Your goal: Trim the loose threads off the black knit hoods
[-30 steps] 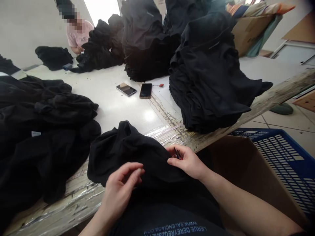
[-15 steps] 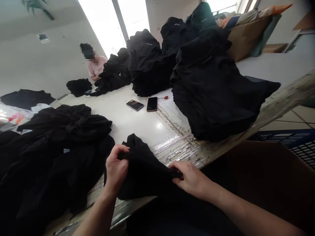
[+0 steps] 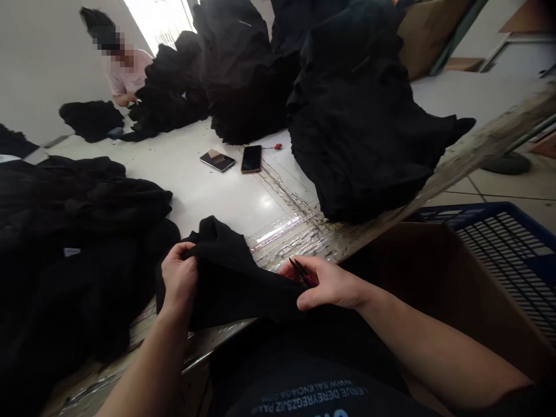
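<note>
My left hand (image 3: pixel 178 278) is closed on a black garment (image 3: pixel 230 281), gripping its upper left part near the table's front edge. The cloth stretches from there across to my right hand (image 3: pixel 332 284). Small thread snips (image 3: pixel 301 271) sit in the right hand, dark blades pointing up and a bit of red showing in the palm. The right thumb and fingers are apart around the snips, against the garment's right end. Whether those fingers also pinch the cloth, I cannot tell.
Black garments (image 3: pixel 78 231) lie heaped at the left, and a tall stack (image 3: pixel 356 127) stands at the right. Two phones (image 3: pixel 217 160) rest mid-table. A cardboard box (image 3: pixel 434 278) and a blue crate (image 3: pixel 508 243) are below the right edge. A person (image 3: pixel 128 75) sits at the far side.
My view has tipped down and moved closer. The right hand has loosened and turned, so the snips' blades now show. The left hand keeps its hold on the garment.
</note>
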A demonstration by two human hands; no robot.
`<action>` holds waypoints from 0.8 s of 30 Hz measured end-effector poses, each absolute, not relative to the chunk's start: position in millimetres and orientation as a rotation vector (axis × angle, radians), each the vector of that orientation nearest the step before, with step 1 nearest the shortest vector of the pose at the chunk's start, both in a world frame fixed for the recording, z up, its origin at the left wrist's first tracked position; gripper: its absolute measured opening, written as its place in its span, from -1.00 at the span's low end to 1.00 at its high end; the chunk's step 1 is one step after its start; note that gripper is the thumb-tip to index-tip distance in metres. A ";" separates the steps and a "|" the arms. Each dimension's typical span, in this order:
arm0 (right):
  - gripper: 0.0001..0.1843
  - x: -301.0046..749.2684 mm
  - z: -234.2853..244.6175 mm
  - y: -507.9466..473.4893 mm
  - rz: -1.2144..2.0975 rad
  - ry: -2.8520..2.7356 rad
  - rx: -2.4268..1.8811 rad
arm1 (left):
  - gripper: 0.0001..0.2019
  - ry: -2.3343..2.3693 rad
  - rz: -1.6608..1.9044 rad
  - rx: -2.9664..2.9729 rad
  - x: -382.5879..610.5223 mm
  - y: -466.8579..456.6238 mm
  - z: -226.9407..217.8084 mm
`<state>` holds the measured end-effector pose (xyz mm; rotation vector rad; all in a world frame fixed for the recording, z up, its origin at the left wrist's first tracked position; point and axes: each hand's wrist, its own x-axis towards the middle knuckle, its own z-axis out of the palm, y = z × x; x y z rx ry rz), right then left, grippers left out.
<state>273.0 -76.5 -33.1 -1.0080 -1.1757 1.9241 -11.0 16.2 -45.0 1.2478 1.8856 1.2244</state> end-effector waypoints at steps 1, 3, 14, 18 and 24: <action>-0.44 273.9 -33.6 -77.1 1.932 -1.119 -1.002 | -0.78 1.887 1.228 1.210 -12.9 19.0 -49.7; -0.44 275.0 -34.6 -78.0 1.914 -1.039 -0.983 | -0.74 1.896 1.254 1.148 -17.5 23.6 -57.5; -0.90 259.8 -24.9 -84.1 1.316 -1.570 -1.187 | -0.62 1.747 1.177 1.181 -18.6 21.2 -48.6; -0.90 278.5 -39.9 -76.7 1.048 -1.530 -1.459 | -0.47 1.614 1.179 1.347 -38.1 7.4 -15.2; -0.74 294.0 -36.3 -71.5 0.419 -1.475 -1.613 | -0.74 1.946 1.015 1.629 -87.5 -46.0 5.3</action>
